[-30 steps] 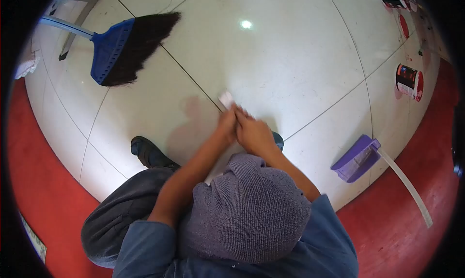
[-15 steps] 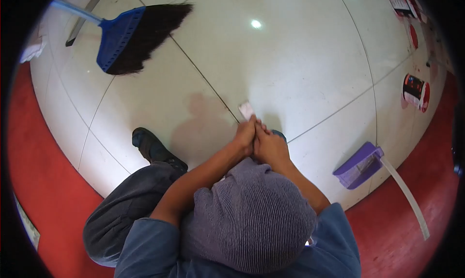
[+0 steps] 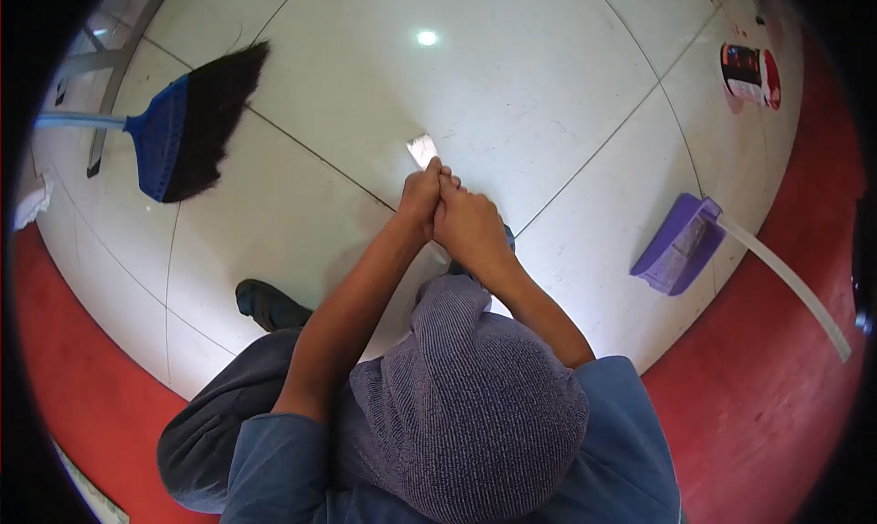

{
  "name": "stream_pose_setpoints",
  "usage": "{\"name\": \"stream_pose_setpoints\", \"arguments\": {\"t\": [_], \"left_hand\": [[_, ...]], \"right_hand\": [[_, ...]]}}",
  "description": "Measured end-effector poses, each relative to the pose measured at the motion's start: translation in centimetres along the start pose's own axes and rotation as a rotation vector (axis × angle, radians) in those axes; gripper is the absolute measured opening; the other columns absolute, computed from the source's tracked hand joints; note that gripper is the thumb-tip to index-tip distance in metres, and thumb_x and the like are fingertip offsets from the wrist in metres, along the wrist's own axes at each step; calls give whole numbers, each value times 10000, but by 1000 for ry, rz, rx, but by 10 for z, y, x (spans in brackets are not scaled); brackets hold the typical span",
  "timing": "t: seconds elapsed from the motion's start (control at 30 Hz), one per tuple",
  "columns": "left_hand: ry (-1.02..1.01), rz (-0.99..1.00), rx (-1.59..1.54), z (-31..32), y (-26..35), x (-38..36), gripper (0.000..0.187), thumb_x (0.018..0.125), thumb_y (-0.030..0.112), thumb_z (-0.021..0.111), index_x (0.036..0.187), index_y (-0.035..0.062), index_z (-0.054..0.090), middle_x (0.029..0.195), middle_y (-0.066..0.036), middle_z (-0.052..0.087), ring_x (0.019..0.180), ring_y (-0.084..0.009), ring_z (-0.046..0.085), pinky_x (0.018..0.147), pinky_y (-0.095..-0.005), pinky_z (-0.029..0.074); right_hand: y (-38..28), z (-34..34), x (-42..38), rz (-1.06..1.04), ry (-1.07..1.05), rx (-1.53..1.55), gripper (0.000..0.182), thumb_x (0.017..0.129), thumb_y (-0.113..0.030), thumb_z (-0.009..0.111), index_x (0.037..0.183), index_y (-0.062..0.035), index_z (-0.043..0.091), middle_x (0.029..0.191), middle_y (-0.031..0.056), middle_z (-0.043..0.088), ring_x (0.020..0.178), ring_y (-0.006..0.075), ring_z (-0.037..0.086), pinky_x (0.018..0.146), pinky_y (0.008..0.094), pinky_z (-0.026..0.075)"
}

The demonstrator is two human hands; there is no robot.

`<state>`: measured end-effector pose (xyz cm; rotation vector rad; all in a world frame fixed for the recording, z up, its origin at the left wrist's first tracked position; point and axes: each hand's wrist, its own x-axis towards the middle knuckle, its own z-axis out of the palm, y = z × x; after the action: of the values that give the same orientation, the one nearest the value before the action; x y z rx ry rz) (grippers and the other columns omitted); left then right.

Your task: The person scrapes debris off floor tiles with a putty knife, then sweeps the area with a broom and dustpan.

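My left hand point(image 3: 418, 198) and my right hand point(image 3: 468, 229) are pressed together in front of me over the white tiled floor point(image 3: 548, 95). A small white piece point(image 3: 421, 148), like a card or folded paper, sticks out beyond the fingertips, pinched between both hands. Both forearms are bare, and my blue sleeves and grey knit cap fill the bottom of the view. My dark shoe point(image 3: 263, 304) stands on the tile to the left, below the hands.
A blue broom with black bristles point(image 3: 187, 127) lies on the floor at the upper left near metal legs point(image 3: 108, 65). On the right a purple dustpan point(image 3: 678, 247) with a long white handle. A red-lidded tin point(image 3: 749, 73) lies at the upper right. Red flooring point(image 3: 758, 387) borders the tiles.
My joined hands stay together on the white piece and have shifted slightly up and left in view. The view has turned, so the broom sits further left and lower and the dustpan higher.
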<state>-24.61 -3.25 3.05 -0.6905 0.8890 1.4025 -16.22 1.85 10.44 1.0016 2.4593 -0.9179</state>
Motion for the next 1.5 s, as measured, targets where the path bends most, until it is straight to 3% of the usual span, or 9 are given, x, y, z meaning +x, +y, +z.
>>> {"name": "stream_pose_setpoints", "arguments": {"t": [0.07,0.53,0.7,0.9,0.97,1.13,1.3,1.4,1.5], "left_hand": [[41,-66,32,4,-21,-16,273,1008,284,395,821,100,468,693,-55,533,682,-203,542,699,-381,496],[42,-60,146,20,-44,11,251,977,238,453,826,58,540,750,-42,544,711,-172,544,677,-331,482],[-75,30,179,35,10,41,222,967,213,443,841,63,547,778,-49,564,737,-172,553,692,-331,487],[70,-79,208,18,-38,30,246,982,255,450,878,49,537,826,-74,570,742,-177,567,684,-342,498],[-139,-3,277,27,-11,51,257,986,256,450,866,46,535,805,-71,564,725,-172,556,662,-340,491],[80,-131,418,39,-54,2,278,979,275,468,850,50,570,776,-52,583,703,-173,561,640,-324,487],[-100,-102,435,49,-35,48,289,982,289,456,826,73,569,743,-62,583,680,-175,579,638,-331,495],[-74,-167,406,54,-46,42,293,983,287,452,829,60,555,745,-63,579,683,-180,575,638,-335,495],[-30,-183,547,48,-79,10,278,979,267,451,854,47,566,756,-69,583,698,-183,579,633,-337,494]], "right_hand": [[-3,-21,-16,39,-188,28,471,852,-127,468,1304,6,465,923,260,659,775,439,648,732,521,532],[20,-19,-35,147,139,42,341,925,-198,413,1155,-35,606,867,246,654,761,446,633,731,520,521],[10,-35,10,175,114,135,383,915,-219,411,1219,-68,589,940,232,661,810,448,638,784,525,517],[13,-29,-18,247,92,95,363,917,-207,410,1188,-58,601,934,231,659,816,456,627,782,526,511],[15,-44,8,260,136,124,385,912,-212,411,1219,-66,591,954,233,658,826,452,630,796,526,508],[24,-30,-36,300,125,176,365,908,-225,423,1176,-48,598,969,243,650,834,456,623,782,519,512],[29,-56,-17,379,135,261,399,894,-207,432,1244,-58,551,992,244,647,870,467,616,822,537,493],[37,-49,-29,411,18,289,548,837,-187,560,1343,-17,440,1123,239,618,986,435,610,885,518,487],[46,-18,-76,375,158,237,426,900,-209,431,1274,-26,519,929,257,654,829,482,619,830,551,484]]}}
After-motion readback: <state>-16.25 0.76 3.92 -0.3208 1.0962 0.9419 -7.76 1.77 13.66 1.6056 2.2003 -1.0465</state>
